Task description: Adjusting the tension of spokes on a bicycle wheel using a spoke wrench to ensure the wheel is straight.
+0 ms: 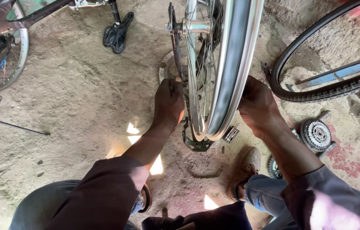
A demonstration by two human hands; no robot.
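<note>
The right hand was clamped on the bare wheel rim, steadying it upright. Just across the spokes, the left hand pinched a small tool at the chainring; a loose freewheel lay beyond the right wrist.

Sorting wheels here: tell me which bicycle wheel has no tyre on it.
The shiny bare rim between the left hand and right hand; the wheel at right wears a black tyre.

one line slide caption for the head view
Left hand at the spokes and right hand on the shiny bicycle wheel rim, above a dirt floor.
</note>
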